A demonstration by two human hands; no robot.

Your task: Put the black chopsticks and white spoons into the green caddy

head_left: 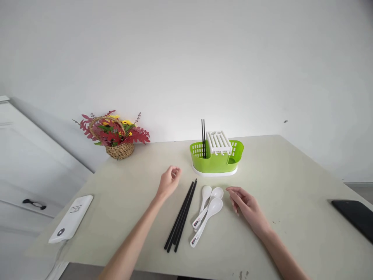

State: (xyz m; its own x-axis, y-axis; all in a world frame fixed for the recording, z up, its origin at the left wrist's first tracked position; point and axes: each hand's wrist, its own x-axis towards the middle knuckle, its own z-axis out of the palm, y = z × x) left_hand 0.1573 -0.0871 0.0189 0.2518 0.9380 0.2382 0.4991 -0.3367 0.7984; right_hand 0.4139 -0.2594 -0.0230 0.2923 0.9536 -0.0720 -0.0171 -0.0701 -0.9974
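My left hand (pixel 169 181) hovers over the table with its fingers curled in and nothing visible in them. Just right of it lies a loose bundle of black chopsticks (pixel 185 217), slanting away from me. Beside them, three white spoons (pixel 214 206) overlap, bowls pointing away. Close to the right of the spoon bowls is my right hand (pixel 245 203), its fingers loosely bent and apart, holding nothing. Behind both hands stands a green cutlery basket (pixel 214 166) with a white slotted top (pixel 219 142). Two black chopsticks (pixel 203 142) stand upright in its left compartment.
A wicker basket of artificial flowers (pixel 120 150) sits at the back left. On the left edge lies a white device (pixel 72 217) with a cable, and on the right edge a black phone (pixel 356 216). The wall rises behind the table; a white cabinet (pixel 37 167) stands left.
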